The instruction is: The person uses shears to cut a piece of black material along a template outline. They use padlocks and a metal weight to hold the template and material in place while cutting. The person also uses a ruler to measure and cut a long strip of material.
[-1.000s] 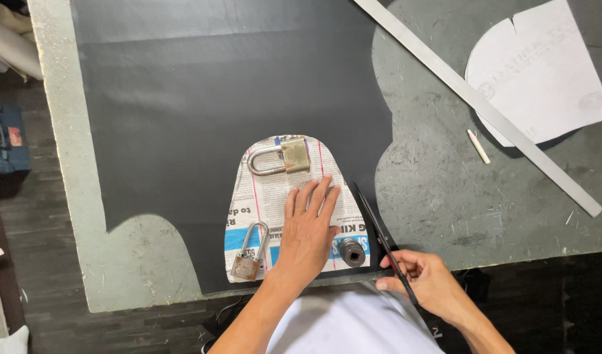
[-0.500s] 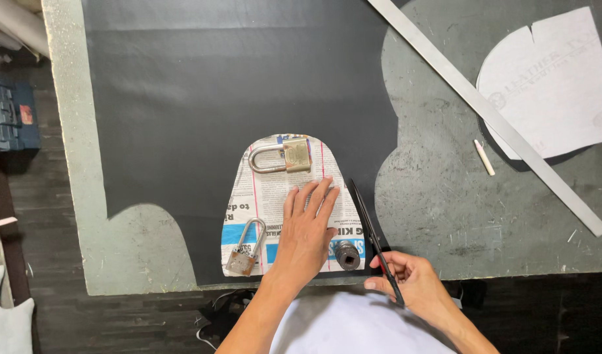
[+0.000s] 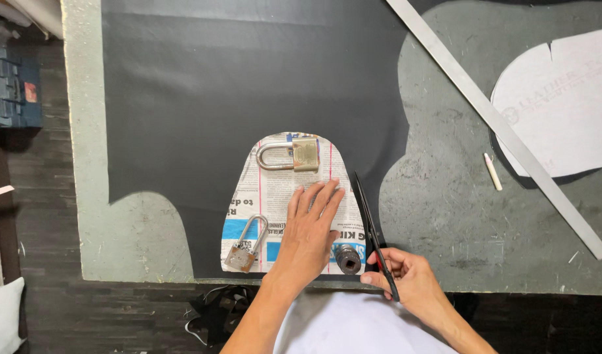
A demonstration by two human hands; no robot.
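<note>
Two hands on one job: left hand (image 3: 310, 226) lies flat on the newspaper pattern (image 3: 274, 196), fingers spread and pointing away from the body, palm pressing the paper onto the black sheet (image 3: 248, 85). Right hand (image 3: 406, 278) sits just right of it at the near table edge, fingers curled shut around the handles of the black scissors (image 3: 373, 233). Key relation: the scissors' long axis runs from the right hand up and slightly left, blades lying just beside the pattern's right edge and almost parallel to it, tips roughly level with the left fingertips. Can't tell if the blades are parted; they read as one thin dark line. Pattern is arch-shaped, rounded end away from the person, straight end near the table edge. It's weighted by a brass padlock (image 3: 291, 156) near the top, a second padlock (image 3: 243, 246) at bottom left, and a small round metal weight (image 3: 348, 259) at bottom right, just between the two hands. Right hand is the nearer one to the cut line; left is fully on the paper. Off to the right, well apart: long metal ruler (image 3: 504, 128) lying diagonally, chalk stick (image 3: 493, 172), white paper pattern (image 3: 563, 105).
</note>
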